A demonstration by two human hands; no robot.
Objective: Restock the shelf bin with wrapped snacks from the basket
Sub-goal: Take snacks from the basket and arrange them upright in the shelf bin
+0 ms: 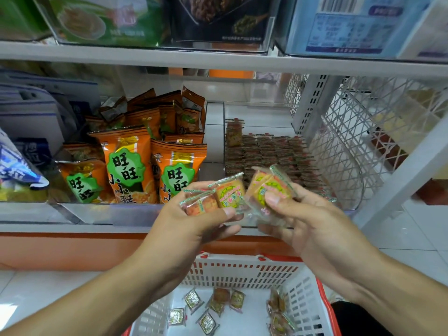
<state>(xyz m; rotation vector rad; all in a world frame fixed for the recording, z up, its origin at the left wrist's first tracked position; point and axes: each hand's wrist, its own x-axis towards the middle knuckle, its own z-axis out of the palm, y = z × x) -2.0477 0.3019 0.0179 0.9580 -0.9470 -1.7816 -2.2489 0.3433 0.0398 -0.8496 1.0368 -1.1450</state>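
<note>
Snacks [213,197] gripped in the left hand [194,221], more pinched in the right hand [303,219]; wrappers blur together, hiding the bin's [349,190] front and the basket's [242,270] near edge.

Head view. Two bare forearms enter the frame, one from 7 o'clock, one from 4 o'clock. No sleeves visible on either; both arms uncovered from frame edge to wrist. Left hand [194,214]: bare, no glove, no ring or wristband seen; thumbnail short and unpainted. Right hand [312,226]: bare, no glove, no ring, watch or strap seen at the wrist; thumbnail short, plain. Dark garment [356,318], black or near-black, shows at 5 o'clock below the right forearm; only a small rounded patch visible, fabric type and which garment cannot be told.
</note>
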